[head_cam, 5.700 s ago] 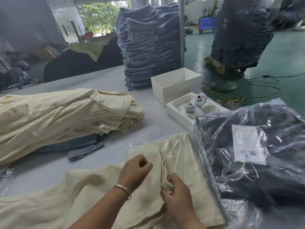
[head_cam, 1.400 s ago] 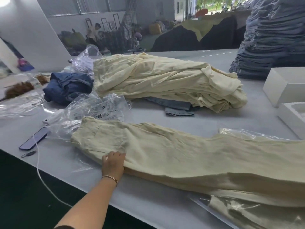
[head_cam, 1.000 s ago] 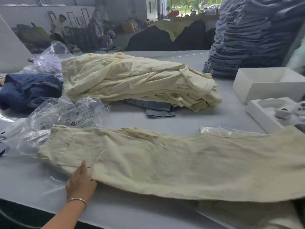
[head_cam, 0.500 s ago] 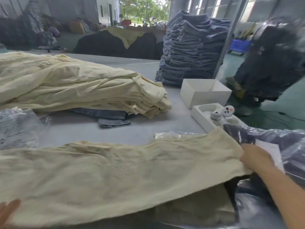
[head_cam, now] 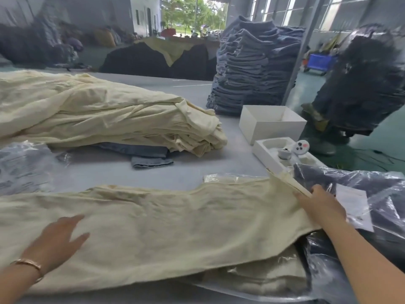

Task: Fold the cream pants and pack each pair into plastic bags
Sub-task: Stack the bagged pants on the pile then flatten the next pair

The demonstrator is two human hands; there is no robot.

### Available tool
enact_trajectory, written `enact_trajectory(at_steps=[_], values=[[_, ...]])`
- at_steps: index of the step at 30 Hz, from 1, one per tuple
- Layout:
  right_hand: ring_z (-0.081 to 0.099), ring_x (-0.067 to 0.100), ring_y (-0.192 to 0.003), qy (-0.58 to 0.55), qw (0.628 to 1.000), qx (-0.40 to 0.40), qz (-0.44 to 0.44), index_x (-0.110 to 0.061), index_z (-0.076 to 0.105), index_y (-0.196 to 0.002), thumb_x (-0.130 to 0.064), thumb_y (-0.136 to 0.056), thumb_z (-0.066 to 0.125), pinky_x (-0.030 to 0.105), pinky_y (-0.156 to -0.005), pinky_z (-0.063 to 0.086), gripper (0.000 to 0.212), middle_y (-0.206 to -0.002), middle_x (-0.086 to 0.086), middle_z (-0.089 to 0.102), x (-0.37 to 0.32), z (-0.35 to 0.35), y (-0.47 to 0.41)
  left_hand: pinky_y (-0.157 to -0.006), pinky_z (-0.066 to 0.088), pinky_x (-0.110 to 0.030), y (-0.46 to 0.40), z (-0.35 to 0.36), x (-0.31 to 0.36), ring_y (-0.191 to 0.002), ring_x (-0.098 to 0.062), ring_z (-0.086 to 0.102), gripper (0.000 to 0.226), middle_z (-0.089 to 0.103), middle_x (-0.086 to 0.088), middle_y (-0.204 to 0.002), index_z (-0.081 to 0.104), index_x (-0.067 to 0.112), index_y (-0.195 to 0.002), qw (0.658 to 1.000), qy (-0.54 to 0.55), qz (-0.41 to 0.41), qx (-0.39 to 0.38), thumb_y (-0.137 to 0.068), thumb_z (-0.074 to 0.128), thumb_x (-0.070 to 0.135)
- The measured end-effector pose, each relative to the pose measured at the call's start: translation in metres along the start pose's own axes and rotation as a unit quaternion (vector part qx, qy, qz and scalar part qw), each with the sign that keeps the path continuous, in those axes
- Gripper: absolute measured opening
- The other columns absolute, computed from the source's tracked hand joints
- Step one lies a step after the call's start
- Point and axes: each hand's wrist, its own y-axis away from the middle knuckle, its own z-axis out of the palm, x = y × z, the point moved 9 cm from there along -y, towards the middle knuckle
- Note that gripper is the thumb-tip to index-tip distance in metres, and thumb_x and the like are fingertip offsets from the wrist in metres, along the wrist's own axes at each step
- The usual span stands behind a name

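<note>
One pair of cream pants lies stretched flat across the near table, left to right. My left hand rests palm down on its left part, fingers spread. At the right end my right hand grips the waist edge, which is lifted slightly. A bagged cream pair in a clear plastic bag lies under the right end. A heap of unfolded cream pants sits farther back on the table.
Bagged dark garments with a white label lie at the right. Two white boxes and a tall stack of blue jeans stand behind. Loose plastic bags lie at the left; a denim piece pokes out under the heap.
My view swung right. My left hand slid along the pants from the leg end toward the middle. My right hand came in and took the waist edge, lifting it a little.
</note>
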Motion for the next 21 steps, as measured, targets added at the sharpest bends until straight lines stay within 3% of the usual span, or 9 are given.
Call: enact_trajectory(at_steps=[2, 4, 6, 8, 11, 15, 17, 18, 21], values=[[0.051, 0.026, -0.087, 0.03, 0.999, -0.023, 0.008, -0.017, 0.048, -0.099, -0.047, -0.095, 0.042, 0.036, -0.073, 0.038, 0.031, -0.098, 0.006, 0.055, 0.0, 0.005, -0.004, -0.115, 0.019, -0.038, 0.024, 0.02, 0.058, -0.145, -0.024, 0.021, 0.091, 0.022, -0.003, -0.158, 0.015, 0.027, -0.153, 0.991, -0.071, 0.114, -0.002, -0.078, 0.021, 0.078], [0.05, 0.026, -0.083, 0.072, 0.997, -0.025, 0.007, -0.016, 0.05, -0.1, -0.028, -0.095, 0.039, 0.035, -0.071, 0.038, 0.017, -0.097, 0.006, 0.057, 0.0, 0.009, -0.005, -0.116, 0.008, -0.041, 0.037, 0.055, 0.071, -0.149, -0.019, -0.003, 0.11, -0.006, 0.005, -0.161, -0.007, 0.039, -0.15, 0.985, -0.11, 0.116, -0.061, -0.052, -0.019, 0.087], [0.053, 0.029, -0.087, 0.099, 0.995, -0.019, 0.023, -0.014, 0.051, -0.107, -0.017, -0.094, 0.035, 0.035, -0.07, 0.038, 0.021, -0.101, 0.009, 0.058, -0.001, 0.011, -0.002, -0.116, 0.0, -0.046, 0.04, 0.067, 0.077, -0.148, -0.018, -0.012, 0.122, -0.015, 0.005, -0.16, -0.011, 0.041, -0.149, 0.986, -0.115, 0.107, -0.061, -0.038, -0.038, 0.083], [0.057, 0.033, -0.099, 0.116, 0.992, -0.015, 0.052, -0.011, 0.052, -0.117, -0.012, -0.095, 0.032, 0.036, -0.072, 0.039, 0.03, -0.112, 0.014, 0.06, -0.002, 0.007, 0.001, -0.117, -0.001, -0.049, 0.039, 0.065, 0.082, -0.148, -0.019, -0.01, 0.121, -0.011, 0.002, -0.161, 0.0, 0.035, -0.152, 0.986, -0.12, 0.103, -0.059, -0.046, -0.033, 0.082], [0.051, 0.041, -0.115, 0.104, 0.989, -0.018, 0.107, 0.0, 0.05, -0.128, -0.021, -0.1, 0.025, 0.043, -0.085, 0.041, 0.044, -0.126, 0.026, 0.054, 0.0, 0.006, -0.001, -0.116, 0.012, -0.056, 0.034, 0.038, 0.112, -0.148, -0.025, 0.011, 0.118, 0.014, -0.006, -0.16, 0.039, 0.018, -0.144, 0.977, -0.134, 0.163, 0.001, -0.067, -0.027, 0.078], [0.056, 0.04, -0.106, 0.099, 0.993, 0.015, 0.063, -0.007, 0.055, -0.123, -0.04, -0.101, 0.025, 0.043, -0.082, 0.044, 0.05, -0.115, 0.021, 0.06, -0.007, -0.006, -0.001, -0.117, 0.002, -0.044, 0.041, 0.07, 0.13, -0.148, -0.018, -0.011, 0.085, -0.013, 0.004, -0.161, 0.0, 0.038, -0.152, 0.971, -0.132, 0.193, -0.059, -0.077, -0.003, 0.077], [0.057, 0.036, -0.106, 0.098, 0.994, 0.018, 0.052, -0.013, 0.057, -0.124, -0.067, -0.093, 0.015, 0.044, -0.084, 0.043, 0.075, -0.116, 0.017, 0.062, 0.0, -0.014, -0.001, -0.117, 0.001, -0.044, 0.042, 0.083, 0.127, -0.147, -0.017, -0.014, 0.094, -0.016, 0.006, -0.16, -0.006, 0.042, -0.15, 0.97, -0.136, 0.191, -0.057, -0.065, -0.015, 0.081], [0.056, 0.036, -0.109, 0.095, 0.993, 0.023, 0.058, -0.013, 0.056, -0.127, -0.071, -0.091, 0.011, 0.044, -0.086, 0.041, 0.082, -0.12, 0.017, 0.061, 0.007, -0.018, -0.003, -0.117, 0.001, -0.043, 0.041, 0.084, 0.124, -0.147, -0.016, -0.014, 0.098, -0.016, 0.006, -0.16, -0.007, 0.043, -0.15, 0.971, -0.136, 0.191, -0.047, -0.06, -0.023, 0.079], [0.054, 0.038, -0.113, 0.061, 0.991, 0.035, 0.114, -0.007, 0.056, -0.127, -0.055, -0.099, 0.018, 0.046, -0.09, 0.041, 0.068, -0.126, 0.021, 0.058, 0.027, -0.03, -0.007, -0.117, 0.003, -0.04, 0.036, 0.085, 0.118, -0.147, -0.013, -0.011, 0.108, -0.014, 0.009, -0.159, -0.008, 0.042, -0.149, 0.974, -0.12, 0.188, -0.029, -0.052, -0.033, 0.08]])
